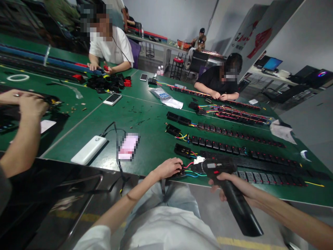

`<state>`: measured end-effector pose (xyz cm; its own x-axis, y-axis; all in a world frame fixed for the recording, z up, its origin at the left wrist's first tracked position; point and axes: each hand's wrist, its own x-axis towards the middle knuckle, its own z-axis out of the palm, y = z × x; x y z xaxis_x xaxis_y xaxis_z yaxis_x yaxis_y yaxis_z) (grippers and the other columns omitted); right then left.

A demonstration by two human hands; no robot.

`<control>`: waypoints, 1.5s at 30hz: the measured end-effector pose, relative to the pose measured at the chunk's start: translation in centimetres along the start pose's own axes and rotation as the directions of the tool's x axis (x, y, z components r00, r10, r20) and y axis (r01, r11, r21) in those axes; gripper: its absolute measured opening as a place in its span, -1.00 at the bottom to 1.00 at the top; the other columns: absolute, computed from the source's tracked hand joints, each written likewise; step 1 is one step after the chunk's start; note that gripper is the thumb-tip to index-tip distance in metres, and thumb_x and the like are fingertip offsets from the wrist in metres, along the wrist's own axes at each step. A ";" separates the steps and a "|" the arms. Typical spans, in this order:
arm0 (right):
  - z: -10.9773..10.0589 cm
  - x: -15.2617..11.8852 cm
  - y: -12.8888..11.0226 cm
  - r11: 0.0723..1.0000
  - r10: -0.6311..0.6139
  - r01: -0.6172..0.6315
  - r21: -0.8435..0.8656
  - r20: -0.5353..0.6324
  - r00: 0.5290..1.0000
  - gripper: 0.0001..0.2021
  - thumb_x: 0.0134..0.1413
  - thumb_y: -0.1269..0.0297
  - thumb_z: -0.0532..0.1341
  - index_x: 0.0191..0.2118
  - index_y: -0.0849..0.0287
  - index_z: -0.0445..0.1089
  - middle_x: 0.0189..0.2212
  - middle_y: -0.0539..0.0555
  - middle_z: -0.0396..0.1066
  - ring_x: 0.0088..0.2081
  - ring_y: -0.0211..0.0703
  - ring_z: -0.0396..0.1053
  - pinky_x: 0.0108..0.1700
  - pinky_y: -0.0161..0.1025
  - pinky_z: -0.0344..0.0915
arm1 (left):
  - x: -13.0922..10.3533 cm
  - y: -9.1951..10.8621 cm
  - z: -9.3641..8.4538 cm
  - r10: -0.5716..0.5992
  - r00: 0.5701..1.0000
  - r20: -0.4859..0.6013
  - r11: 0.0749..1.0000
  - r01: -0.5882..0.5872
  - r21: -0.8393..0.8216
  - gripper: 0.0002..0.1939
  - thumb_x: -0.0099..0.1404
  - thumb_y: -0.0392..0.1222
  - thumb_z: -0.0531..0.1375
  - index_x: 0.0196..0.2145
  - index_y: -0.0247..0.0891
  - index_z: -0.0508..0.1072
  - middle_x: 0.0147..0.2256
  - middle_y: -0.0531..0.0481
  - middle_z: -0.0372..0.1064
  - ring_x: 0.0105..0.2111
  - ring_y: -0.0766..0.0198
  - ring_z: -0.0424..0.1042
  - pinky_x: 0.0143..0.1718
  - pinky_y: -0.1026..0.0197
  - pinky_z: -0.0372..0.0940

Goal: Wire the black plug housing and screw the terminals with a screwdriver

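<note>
White shirt (156,229) nearest; black power driver (240,208) held at the green table's (153,146) front edge.
Bare tabletop is left just beyond the left hand (169,168); to its right, room is narrowed by parallel, segmented strips (221,143). The smooth, pistol-shaped driver is clasped by the right hand (241,190), its nose pointed toward the left. A black end box (178,174), by the edge, is met by the left hand's curled fingers; whether it is gripped cannot be told. Thin coloured wires (194,173) are seen beside it.

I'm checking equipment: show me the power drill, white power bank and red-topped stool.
Power drill (235,200), head view: handle.
White power bank (88,150), head view: top face.
Red-topped stool (178,60), head view: seat.
</note>
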<state>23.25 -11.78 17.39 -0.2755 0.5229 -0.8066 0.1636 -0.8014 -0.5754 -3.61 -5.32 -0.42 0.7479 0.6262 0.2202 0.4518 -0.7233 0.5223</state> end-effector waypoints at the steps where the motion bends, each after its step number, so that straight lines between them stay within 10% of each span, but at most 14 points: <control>1: 0.0 -0.1 0.0 1.000 -0.002 0.002 -0.001 -0.001 1.000 -0.66 0.09 0.15 0.09 -0.17 0.34 0.36 -0.34 0.19 0.51 -0.55 -0.28 0.40 -0.47 -0.36 0.32 | 0.1 0.0 0.0 0.008 1.000 0.001 1.000 -0.008 0.031 -0.87 0.29 -0.20 0.11 -0.23 -0.20 0.43 -0.06 -0.01 0.27 -0.09 0.26 0.27 -0.05 0.19 0.19; 11: -0.3 -0.9 -0.1 0.999 -0.006 0.008 0.053 -0.029 1.000 -0.68 0.09 0.17 0.11 -0.17 0.35 0.36 -0.35 0.19 0.52 -0.55 -0.27 0.39 -0.42 -0.32 0.34 | 1.3 -0.2 -0.3 0.083 0.995 0.053 0.981 -0.091 0.170 -0.81 0.33 -0.11 0.06 -0.21 -0.22 0.39 -0.12 -0.05 0.27 -0.14 0.23 0.25 -0.11 0.18 0.14; 45: 2.0 -0.1 -3.2 0.937 0.029 -0.038 -0.346 -0.030 0.999 -0.72 0.00 0.18 0.14 -0.23 0.30 0.32 -0.32 0.25 0.52 -0.56 -0.14 0.47 -0.58 -0.33 0.34 | 2.5 -2.2 0.9 0.105 0.994 -0.002 0.921 -0.098 -0.378 -0.91 0.13 -0.27 0.26 -0.34 -0.27 0.49 -0.24 -0.02 0.30 -0.23 0.32 0.33 -0.16 0.30 0.22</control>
<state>20.83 -9.81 19.59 -0.2420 0.5076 -0.8269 0.4919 -0.6704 -0.5555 -2.27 -2.44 -1.74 0.7903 0.5474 0.2752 0.1591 -0.6171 0.7706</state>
